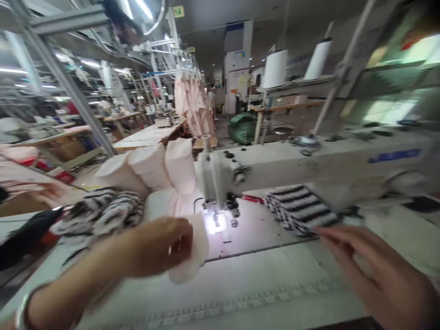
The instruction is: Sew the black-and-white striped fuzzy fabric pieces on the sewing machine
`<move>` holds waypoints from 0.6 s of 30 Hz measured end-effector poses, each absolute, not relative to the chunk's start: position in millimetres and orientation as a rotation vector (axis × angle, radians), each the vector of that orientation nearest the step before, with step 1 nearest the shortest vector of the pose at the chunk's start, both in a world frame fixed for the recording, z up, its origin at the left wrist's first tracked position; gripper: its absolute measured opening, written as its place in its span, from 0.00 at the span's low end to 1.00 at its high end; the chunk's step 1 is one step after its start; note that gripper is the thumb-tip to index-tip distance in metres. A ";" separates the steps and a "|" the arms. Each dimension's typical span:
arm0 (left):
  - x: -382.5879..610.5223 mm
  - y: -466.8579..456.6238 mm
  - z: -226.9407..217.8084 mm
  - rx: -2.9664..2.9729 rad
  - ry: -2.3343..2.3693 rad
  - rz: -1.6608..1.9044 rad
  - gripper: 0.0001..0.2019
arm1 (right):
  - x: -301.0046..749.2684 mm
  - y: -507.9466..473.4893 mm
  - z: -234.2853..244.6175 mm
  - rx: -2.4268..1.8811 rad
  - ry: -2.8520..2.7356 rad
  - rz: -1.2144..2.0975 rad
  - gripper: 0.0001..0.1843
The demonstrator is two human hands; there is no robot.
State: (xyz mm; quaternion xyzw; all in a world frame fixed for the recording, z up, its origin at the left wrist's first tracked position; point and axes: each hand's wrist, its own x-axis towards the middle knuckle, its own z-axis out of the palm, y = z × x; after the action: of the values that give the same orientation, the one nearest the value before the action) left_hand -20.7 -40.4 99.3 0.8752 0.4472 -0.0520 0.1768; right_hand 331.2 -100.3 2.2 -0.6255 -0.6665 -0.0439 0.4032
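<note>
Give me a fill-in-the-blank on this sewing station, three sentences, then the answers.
The left hand holds a pale piece of fabric close to the sewing machine, whose needle area is brightly ____.
The right hand reaches to a fabric with ____ stripes.
Above the machine stand ____ white thread cones.

Missing words: lit; black and white; two.

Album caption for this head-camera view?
Left hand pinches pale fabric at a lit sewing machine; right hand nears striped cloth.
</note>
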 end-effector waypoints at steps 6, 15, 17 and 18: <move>30.5 -66.0 31.6 2.475 1.308 -0.106 0.07 | 368.7 -43.6 19.9 -1.544 -1.874 -0.226 0.09; 110.8 -77.8 27.3 0.709 0.495 0.410 0.23 | 317.4 -70.7 67.8 -1.427 -1.875 -0.208 0.05; 121.7 -77.8 17.8 0.486 0.434 0.533 0.20 | 299.3 -93.0 67.5 -1.303 -1.964 -0.174 0.06; 123.0 -77.9 15.0 0.437 0.446 0.601 0.17 | 291.7 -103.6 63.4 -1.257 -1.997 -0.138 0.05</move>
State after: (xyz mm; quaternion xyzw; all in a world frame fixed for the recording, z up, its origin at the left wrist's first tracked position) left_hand 123.0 -77.9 15.0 0.2116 0.2162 0.2914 0.9075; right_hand 291.7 -103.6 63.4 -0.4922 -0.7818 -0.0540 0.3791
